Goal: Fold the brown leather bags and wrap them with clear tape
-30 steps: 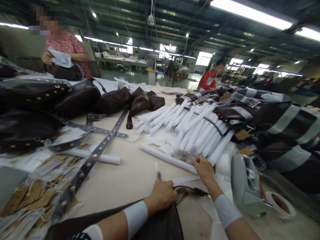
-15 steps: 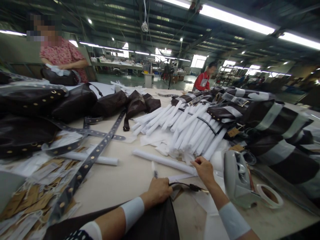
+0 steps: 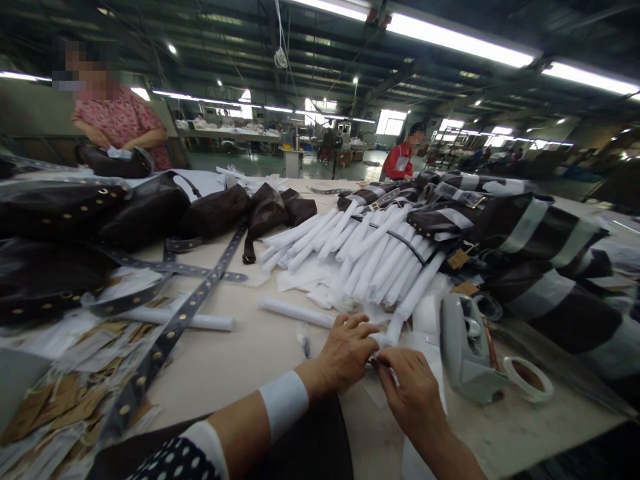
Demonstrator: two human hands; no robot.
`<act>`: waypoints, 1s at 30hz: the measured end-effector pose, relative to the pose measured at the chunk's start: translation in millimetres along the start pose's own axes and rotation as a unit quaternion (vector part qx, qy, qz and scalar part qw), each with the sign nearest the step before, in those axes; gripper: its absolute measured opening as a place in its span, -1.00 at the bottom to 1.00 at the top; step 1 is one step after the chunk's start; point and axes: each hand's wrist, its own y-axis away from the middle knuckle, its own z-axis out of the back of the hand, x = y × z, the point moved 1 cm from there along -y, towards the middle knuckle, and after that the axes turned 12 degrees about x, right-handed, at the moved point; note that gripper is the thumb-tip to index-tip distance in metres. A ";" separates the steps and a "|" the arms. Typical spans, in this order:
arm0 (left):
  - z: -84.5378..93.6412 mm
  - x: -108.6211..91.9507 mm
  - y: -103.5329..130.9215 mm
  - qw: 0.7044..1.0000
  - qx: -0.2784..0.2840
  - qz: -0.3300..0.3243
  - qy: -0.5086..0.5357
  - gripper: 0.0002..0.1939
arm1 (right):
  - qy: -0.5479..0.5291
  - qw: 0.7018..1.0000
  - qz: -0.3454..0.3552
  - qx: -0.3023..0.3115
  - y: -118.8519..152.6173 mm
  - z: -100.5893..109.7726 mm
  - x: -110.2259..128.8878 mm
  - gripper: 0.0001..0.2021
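Where the left hand (image 3: 347, 353) and right hand (image 3: 413, 390) meet above the table (image 3: 245, 360), the fingers are bent and close together; what they grip, if anything, cannot be told. The dark bag (image 3: 320, 440) lies nearest the wearer, partly covered by the left forearm. A white roll (image 3: 295, 312) runs behind the left hand; a tape dispenser (image 3: 463, 360) stands right of the right hand.

From afar, I looked into a large hall under a dark, beamed roof (image 3: 215, 40).
Tube lights (image 3: 460, 41) glared overhead, 1 coiled white cord (image 3: 281, 59) hung down, far windows (image 3: 391, 122) glowed, and I saw a long table (image 3: 230, 135) and pale cabinet (image 3: 293, 163) on the shiny, greenish floor (image 3: 215, 160).
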 end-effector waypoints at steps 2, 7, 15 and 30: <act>1.2 -4.7 -2.5 0.989 0.001 0.039 0.145 -0.85 | -0.030 0.997 -0.045 -0.046 8.2 10.7 2.1 -0.82; -5.8 -15.2 1.9 0.924 0.008 0.078 0.375 -0.80 | -0.214 0.944 -0.249 -0.028 23.4 17.1 -7.1 -0.61; -16.8 -33.0 16.2 0.767 0.022 0.079 0.636 -0.74 | -0.572 0.697 -0.424 -0.090 10.3 3.6 0.3 -0.69; -27.9 -28.7 18.1 0.778 -0.019 0.139 0.612 -0.78 | -0.612 0.646 -0.455 -0.024 38.8 -11.8 13.4 -0.63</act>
